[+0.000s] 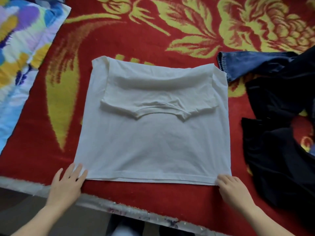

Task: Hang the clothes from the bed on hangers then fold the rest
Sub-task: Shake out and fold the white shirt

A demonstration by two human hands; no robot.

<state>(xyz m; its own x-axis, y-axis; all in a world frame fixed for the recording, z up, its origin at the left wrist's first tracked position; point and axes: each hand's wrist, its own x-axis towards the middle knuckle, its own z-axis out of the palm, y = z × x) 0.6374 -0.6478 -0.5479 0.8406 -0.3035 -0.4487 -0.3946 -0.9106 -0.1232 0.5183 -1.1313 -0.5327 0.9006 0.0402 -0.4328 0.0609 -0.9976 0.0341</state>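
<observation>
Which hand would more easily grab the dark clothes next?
Likely the right hand: the dark clothes lie on its side of the white shirt; the left hand sits at the far corner.

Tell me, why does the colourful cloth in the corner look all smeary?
In the head view, the colourful cloth lies at the frame's edge, where the wide-angle picture blurs; the white shirt in the middle looks sharper, under soft light with faint shadows.

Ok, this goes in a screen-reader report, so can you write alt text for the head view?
A white T-shirt, its top folded down, lies flat on a red flowered blanket; the left hand presses one near corner, the right hand grips the other. Dark clothes and jeans lie to the right.
</observation>
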